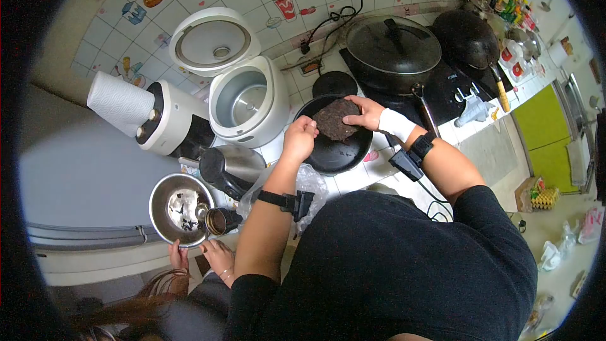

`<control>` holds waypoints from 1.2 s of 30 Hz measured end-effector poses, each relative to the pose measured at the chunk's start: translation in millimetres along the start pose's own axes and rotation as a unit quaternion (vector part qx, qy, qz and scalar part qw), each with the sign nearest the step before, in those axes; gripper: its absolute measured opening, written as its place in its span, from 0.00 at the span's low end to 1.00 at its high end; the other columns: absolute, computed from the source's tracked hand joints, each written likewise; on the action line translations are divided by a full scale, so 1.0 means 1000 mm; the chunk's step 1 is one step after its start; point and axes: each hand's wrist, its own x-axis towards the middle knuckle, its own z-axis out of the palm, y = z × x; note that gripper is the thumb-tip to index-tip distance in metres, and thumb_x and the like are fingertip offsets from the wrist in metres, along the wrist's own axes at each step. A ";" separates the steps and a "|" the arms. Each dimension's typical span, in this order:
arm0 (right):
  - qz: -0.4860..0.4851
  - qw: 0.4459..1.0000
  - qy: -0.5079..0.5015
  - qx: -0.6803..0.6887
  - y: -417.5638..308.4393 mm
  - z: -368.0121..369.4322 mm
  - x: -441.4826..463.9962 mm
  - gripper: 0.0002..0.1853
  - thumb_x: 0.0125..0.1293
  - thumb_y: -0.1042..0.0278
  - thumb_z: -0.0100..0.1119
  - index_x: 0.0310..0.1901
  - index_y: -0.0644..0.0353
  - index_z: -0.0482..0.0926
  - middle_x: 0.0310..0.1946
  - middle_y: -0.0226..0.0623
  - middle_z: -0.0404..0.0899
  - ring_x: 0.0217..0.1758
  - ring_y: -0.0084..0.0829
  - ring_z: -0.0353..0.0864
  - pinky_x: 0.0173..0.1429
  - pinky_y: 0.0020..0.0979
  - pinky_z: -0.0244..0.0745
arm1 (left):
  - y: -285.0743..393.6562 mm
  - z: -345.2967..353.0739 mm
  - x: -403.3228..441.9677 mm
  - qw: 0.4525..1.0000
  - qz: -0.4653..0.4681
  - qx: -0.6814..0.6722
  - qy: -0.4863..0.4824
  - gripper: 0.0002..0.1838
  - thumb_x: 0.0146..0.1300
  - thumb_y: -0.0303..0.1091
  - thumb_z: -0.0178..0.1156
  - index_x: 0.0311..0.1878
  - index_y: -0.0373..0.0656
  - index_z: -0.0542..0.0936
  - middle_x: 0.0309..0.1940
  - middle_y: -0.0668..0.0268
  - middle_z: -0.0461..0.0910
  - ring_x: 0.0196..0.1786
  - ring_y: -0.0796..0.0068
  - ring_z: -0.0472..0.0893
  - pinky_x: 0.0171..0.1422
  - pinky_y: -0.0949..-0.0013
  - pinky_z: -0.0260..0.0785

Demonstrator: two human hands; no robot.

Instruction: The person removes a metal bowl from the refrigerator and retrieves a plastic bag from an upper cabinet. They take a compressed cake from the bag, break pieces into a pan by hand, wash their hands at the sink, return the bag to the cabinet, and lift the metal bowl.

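A dark, rough, flat cake of pressed material is held over a black round pan on the white tiled counter. My right hand grips the cake's right side, the thumb lying on its top face. At the cake's left edge, my left hand is closed in a pinch; what its fingertips hold, if anything, is too small to make out. A crumpled clear plastic bag lies beneath my left forearm.
An open rice cooker, a kettle and a paper towel roll stand left. Another person's hands touch a steel bowl with dark bits, lower left. A lidded pan and a wok sit upper right.
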 end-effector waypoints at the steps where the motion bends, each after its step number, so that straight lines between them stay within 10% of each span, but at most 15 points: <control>1: 0.006 1.000 0.005 0.001 -0.003 0.000 -0.002 0.28 0.57 0.66 0.67 0.57 0.66 0.69 0.46 0.42 0.79 0.50 0.30 0.78 0.57 0.30 0.71 | -0.002 0.000 0.001 1.000 0.004 -0.021 -0.001 0.08 0.68 0.30 0.51 0.34 0.37 0.75 0.26 0.66 0.77 0.29 0.78 0.75 0.36 0.73 0.68; 11: 0.014 1.000 0.004 -0.001 -0.008 0.001 -0.006 0.29 0.58 0.67 0.67 0.59 0.66 0.67 0.47 0.41 0.79 0.50 0.29 0.78 0.57 0.29 0.71 | 0.015 -0.003 -0.011 0.995 0.052 0.069 0.052 0.12 0.62 0.30 0.59 0.47 0.37 0.78 0.30 0.63 0.81 0.31 0.76 0.78 0.41 0.72 0.72; 36: -0.019 0.999 0.016 -0.026 0.005 0.007 -0.007 0.30 0.56 0.65 0.68 0.58 0.66 0.69 0.46 0.44 0.80 0.49 0.32 0.79 0.56 0.30 0.73 | 0.013 -0.002 -0.009 0.990 0.039 0.063 0.117 0.06 0.56 0.29 0.64 0.33 0.36 0.83 0.23 0.65 0.81 0.26 0.78 0.78 0.35 0.73 0.70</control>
